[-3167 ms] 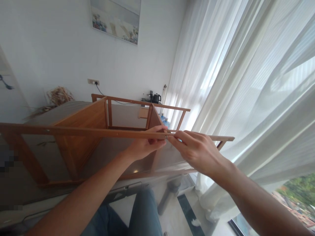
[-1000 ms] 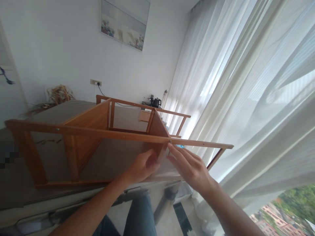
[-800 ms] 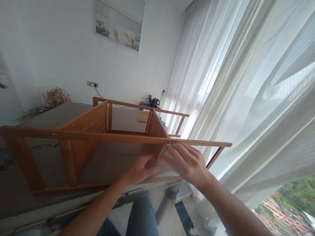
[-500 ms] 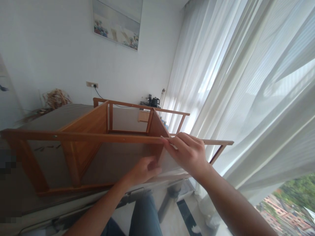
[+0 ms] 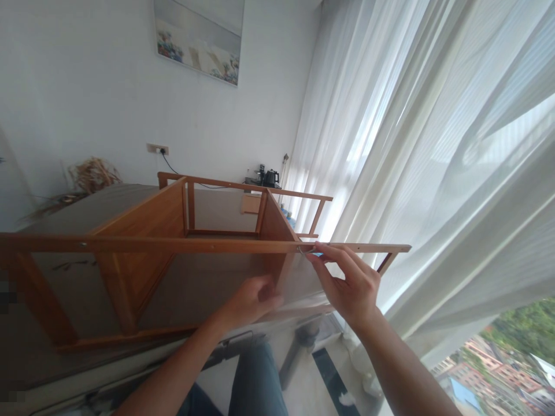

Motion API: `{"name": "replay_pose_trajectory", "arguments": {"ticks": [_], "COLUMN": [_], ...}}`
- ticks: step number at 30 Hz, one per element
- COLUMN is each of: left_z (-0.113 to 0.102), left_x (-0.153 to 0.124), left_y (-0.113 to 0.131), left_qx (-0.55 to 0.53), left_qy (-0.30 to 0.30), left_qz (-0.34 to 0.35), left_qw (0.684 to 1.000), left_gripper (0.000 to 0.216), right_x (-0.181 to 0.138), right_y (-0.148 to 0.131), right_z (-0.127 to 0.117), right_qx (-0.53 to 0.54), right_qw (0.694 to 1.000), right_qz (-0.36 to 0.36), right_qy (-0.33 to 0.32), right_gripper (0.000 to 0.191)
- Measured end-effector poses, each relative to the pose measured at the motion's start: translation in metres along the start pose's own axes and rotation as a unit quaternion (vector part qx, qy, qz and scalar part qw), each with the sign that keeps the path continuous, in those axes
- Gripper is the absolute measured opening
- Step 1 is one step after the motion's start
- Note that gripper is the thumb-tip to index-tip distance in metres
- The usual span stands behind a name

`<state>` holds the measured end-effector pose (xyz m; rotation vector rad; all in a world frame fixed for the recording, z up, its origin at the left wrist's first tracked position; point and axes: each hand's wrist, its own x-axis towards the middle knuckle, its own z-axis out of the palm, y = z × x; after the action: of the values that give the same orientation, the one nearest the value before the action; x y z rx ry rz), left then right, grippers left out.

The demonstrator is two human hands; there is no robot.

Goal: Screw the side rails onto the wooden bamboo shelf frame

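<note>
A wooden shelf frame (image 5: pixel 243 246) lies on its side, with two boards fixed across between its long rails. My right hand (image 5: pixel 351 283) pinches a thin metal hex key (image 5: pixel 309 251) between thumb and fingers. The key's bent end meets the near rail where the right-hand shelf board (image 5: pixel 284 222) joins it. Below that rail, my left hand (image 5: pixel 255 297) curls at the lower part of the same board, its fingers closed around the edge; the exact contact is blurred. Small holes dot the near rail.
The frame rests on a grey-covered surface (image 5: pixel 130 199). White curtains (image 5: pixel 390 162) hang along the right side. Behind stand a black kettle (image 5: pixel 272 176) and a wall socket (image 5: pixel 157 149) with a cable. My legs (image 5: pixel 258 375) are below the near edge.
My right hand has shifted slightly right and turned, so the hex key and the joint on the rail now show. The left hand stays at the board. The view has tilted a little.
</note>
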<state>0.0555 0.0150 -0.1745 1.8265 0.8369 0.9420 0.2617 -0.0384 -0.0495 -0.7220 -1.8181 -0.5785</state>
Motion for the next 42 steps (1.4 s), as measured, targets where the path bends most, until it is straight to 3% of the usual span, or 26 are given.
{"name": "replay_pose_trajectory", "arguments": {"ticks": [3, 8, 11, 15, 19, 23, 29, 34, 39, 42], "left_z": [0.001, 0.002, 0.002, 0.001, 0.003, 0.004, 0.003, 0.003, 0.003, 0.002], "left_x": [0.001, 0.002, 0.002, 0.001, 0.002, 0.003, 0.003, 0.004, 0.003, 0.002], "left_y": [-0.001, -0.003, -0.003, -0.004, -0.009, -0.014, -0.014, -0.012, -0.012, -0.010], "left_qx": [-0.006, -0.015, -0.010, -0.005, -0.001, -0.001, 0.008, 0.001, 0.001, 0.003], "left_qy": [-0.005, -0.009, -0.006, 0.001, 0.012, 0.017, 0.001, -0.004, 0.009, 0.008], "left_qz": [-0.002, 0.004, 0.011, 0.021, 0.026, 0.026, 0.034, 0.041, 0.039, 0.033], "left_qw": [1.000, 1.000, 1.000, 1.000, 1.000, 1.000, 0.999, 0.999, 0.999, 0.999], "left_gripper": [0.032, 0.034, 0.034, 0.032, 0.030, 0.029, 0.024, 0.026, 0.030, 0.030], "right_x": [-0.008, -0.019, -0.022, -0.018, -0.010, -0.006, -0.004, 0.003, 0.020, 0.034], "right_y": [0.001, -0.004, -0.012, -0.022, -0.030, -0.031, -0.029, -0.031, -0.033, -0.033], "right_z": [-0.002, 0.003, 0.013, 0.025, 0.029, 0.026, 0.023, 0.016, 0.014, 0.015], "right_qx": [-0.020, -0.047, -0.047, -0.119, -0.141, -0.114, -0.062, -0.084, -0.134, -0.118], "right_qw": [0.999, 0.997, 0.994, 0.989, 0.984, 0.986, 0.980, 0.968, 0.956, 0.962], "right_qz": [-0.022, 0.023, 0.040, -0.039, -0.089, -0.098, -0.140, -0.164, -0.174, -0.154], "right_qy": [-0.013, -0.054, -0.088, -0.081, -0.068, -0.074, -0.130, -0.170, -0.193, -0.191], "right_gripper": [0.026, 0.006, 0.020, 0.037, 0.040, 0.036, 0.002, 0.006, 0.026, 0.023]}}
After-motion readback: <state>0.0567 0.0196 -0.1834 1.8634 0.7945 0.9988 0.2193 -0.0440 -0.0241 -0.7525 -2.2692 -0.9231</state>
